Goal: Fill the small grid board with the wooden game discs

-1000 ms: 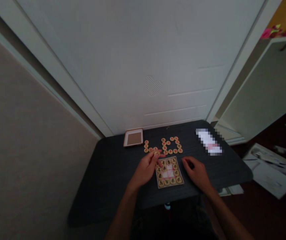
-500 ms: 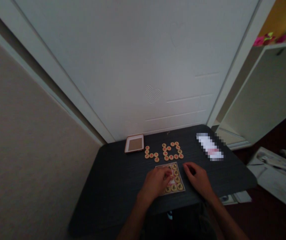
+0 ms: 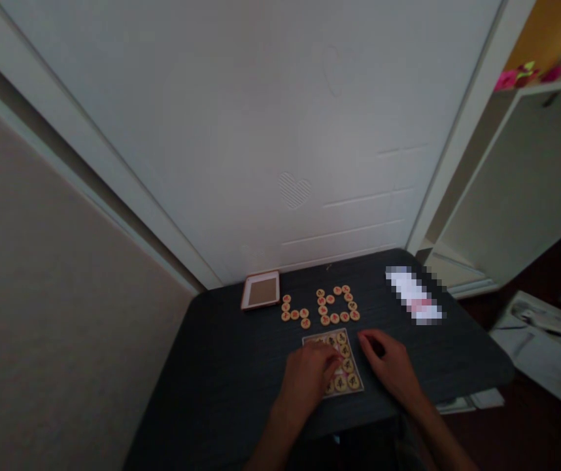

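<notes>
Left hand [image 3: 311,369]: bunched over the square, pale-rimmed tray [image 3: 356,361]. Right hand [image 3: 389,360]: curled beside it. Neither grip can be determined.

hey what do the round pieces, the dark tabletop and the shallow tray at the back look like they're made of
Round pieces: probably wood, possibly plastic, smooth-looking, judging by their even tan colour. Tabletop: likely matte laminate or painted board, going by its faint streaks. Shallow tray: maybe matte cardboard, given its flat brown panel and pale border; too dim to confirm.
</notes>
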